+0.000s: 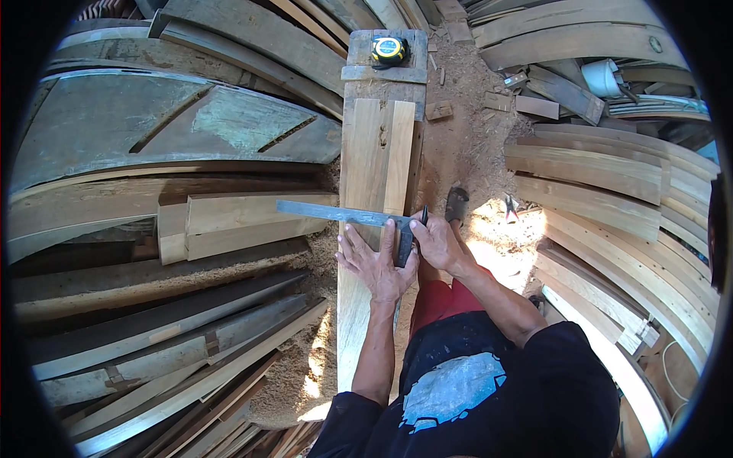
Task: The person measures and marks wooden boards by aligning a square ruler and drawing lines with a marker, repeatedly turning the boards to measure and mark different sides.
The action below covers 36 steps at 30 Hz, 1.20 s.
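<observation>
A try square [347, 214] lies across a pale wooden board [356, 320], its metal blade reaching past the board's left edge and its dark stock along the right. My left hand [376, 263] bears down on it with fingers spread, the index fingertip on the blade and the stock between index finger and thumb. My right hand [437, 243] is closed around a dark pencil [424, 214] held upright by the stock's corner. Whether the pencil tip touches the wood is hidden. Narrower wood strips [398, 153] lie lengthwise under and beyond the blade.
A yellow-and-black tape measure [389, 50] sits at the far end of the plank bench [382, 90]. Stacked boards [252, 221] crowd the left; curved planks [588, 172] line the right. Shavings and a wood offcut [439, 111] lie on the ground. A white container [602, 78] stands far right.
</observation>
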{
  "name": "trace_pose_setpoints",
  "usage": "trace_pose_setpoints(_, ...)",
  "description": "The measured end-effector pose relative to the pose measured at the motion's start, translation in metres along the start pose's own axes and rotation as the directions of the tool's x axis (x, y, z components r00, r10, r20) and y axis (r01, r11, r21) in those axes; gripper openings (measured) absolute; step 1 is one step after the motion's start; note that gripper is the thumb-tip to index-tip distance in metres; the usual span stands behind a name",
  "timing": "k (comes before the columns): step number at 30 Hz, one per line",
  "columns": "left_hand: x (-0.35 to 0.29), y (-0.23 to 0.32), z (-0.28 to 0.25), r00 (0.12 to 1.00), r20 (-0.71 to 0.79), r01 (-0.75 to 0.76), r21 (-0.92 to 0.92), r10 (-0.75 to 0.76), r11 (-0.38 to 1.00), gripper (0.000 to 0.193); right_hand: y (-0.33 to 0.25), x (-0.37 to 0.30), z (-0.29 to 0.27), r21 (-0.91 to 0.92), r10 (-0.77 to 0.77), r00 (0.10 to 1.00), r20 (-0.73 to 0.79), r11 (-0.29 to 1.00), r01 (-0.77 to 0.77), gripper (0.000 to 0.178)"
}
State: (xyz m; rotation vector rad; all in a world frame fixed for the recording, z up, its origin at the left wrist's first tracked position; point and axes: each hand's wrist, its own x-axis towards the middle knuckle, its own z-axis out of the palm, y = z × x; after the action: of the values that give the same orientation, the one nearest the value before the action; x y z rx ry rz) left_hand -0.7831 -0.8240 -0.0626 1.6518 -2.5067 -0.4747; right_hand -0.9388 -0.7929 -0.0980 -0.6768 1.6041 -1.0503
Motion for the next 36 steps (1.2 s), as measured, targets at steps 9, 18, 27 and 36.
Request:
trace_pose_setpoints(9,0.001,-0.001,0.001,1.000,-0.006,-0.001,-0.012,0.001,1.000,0.081,-0.008,0.001,-0.006,-0.002,-0.002,1.000,0.019,1.000,0.002,0.031)
trace_pose_setpoints(18,0.001,0.001,-0.004,1.000,-0.004,0.017,-0.018,-0.017,1.000,0.079,-0.094,0.011,-0.051,-0.126,-0.353,0.933,-0.065,0.931,0.343,0.025)
trace_pose_setpoints(27,0.005,0.004,-0.005,1.000,-0.005,0.012,-0.040,-0.013,0.999,0.081,-0.089,0.033,-0.039,-0.246,-0.448,0.865,0.227,0.833,0.496,0.022)
trace_pose_setpoints(36,0.003,0.004,-0.004,0.999,0.009,0.035,-0.028,-0.034,0.999,0.083,-0.079,0.023,-0.042,-0.755,-0.146,0.947,0.287,0.575,0.317,0.025)
